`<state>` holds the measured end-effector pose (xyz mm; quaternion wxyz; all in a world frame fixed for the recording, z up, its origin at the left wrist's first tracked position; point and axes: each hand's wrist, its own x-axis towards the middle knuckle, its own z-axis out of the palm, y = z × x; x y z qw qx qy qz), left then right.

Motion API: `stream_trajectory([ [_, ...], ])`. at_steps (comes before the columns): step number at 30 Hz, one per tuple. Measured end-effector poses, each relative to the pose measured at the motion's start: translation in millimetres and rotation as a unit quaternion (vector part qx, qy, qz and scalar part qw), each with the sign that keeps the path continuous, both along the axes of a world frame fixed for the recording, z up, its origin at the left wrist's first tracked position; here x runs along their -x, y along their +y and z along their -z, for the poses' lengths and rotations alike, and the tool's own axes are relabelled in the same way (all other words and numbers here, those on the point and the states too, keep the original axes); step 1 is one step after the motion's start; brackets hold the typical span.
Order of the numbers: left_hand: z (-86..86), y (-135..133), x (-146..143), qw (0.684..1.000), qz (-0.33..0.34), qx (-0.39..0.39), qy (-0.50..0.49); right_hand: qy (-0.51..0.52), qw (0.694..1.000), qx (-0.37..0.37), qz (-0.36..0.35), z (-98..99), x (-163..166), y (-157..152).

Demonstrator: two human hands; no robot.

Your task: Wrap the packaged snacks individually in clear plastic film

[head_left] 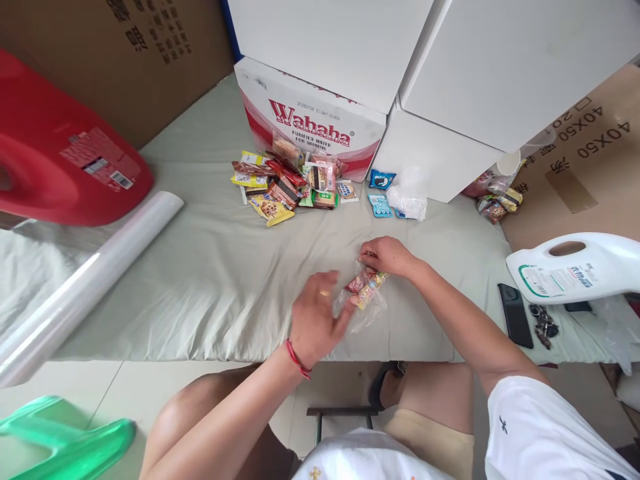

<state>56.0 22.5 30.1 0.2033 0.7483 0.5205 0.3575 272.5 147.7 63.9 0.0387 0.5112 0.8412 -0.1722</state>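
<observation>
Fingers (371, 253) of the right hand (393, 255) pinched a clear bag (371, 318) just right of frame centre.
Its packets (368, 292) slanted toward upper right; the left hand (315, 317) spread loosely, thumb beside their lower end.

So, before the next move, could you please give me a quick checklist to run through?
1. Right hand at the clear plastic bag: ok.
2. Right hand's grip secure: cannot tell; the fingertips are partly hidden.
3. Left hand closed around the bag: not ok; its fingers are spread.
4. Bag's top sealed: cannot tell; the right hand obscures it.
5. Snack pile apart from both hands: ok.
6. Phone apart from both hands: ok.
</observation>
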Motion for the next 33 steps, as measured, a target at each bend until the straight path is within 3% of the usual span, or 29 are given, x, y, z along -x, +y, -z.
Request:
stream_trajectory([
  [3,4.4,-8,-16,0.965,0.185,-0.157,0.1,-0.021,1.0,-0.004,-0.003,4.7,3,-6],
  [6,8.5,-7,-29,0.939,0.248,-0.186,0.15,-0.022,1.0,-0.003,0.001,7.7,2,-9],
  [9,6.2,-5,-30,0.957,0.189,-0.144,0.169,0.001,1.0,0.003,0.009,10.7,-4,-8],
  [12,0.2,-7,-20,0.979,0.072,-0.021,0.189,0.051,0.998,0.017,0.018,17.0,-12,-4],
  [15,-4.0,-11,-8,0.966,0.018,0.081,0.245,0.091,0.996,0.014,0.02,26.5,-18,0],
  [18,-4.8,-12,-2,0.961,-0.004,0.052,0.271,0.101,0.994,-0.045,0.0,34.7,-21,4],
  [22,-4.4,-3,-3,0.979,0.01,-0.054,0.194,0.144,0.979,-0.143,-0.025,33.8,-29,8],
  [24,-5.2,4,-4,0.984,0.033,-0.093,0.149,0.191,0.958,-0.207,0.049,29.0,-41,6],
  [27,-5.4,11,-9,0.984,0.057,-0.116,0.122,0.242,0.904,-0.24,0.259,24.5,-70,-4],
  [30,0.9,14,-19,0.976,0.108,-0.109,0.152,0.235,0.884,-0.108,0.389,28.5,-92,-25],
  [33,12.3,15,-31,0.962,0.167,-0.06,0.209,0.212,0.885,-0.007,0.415,36.0,-92,-42],
])
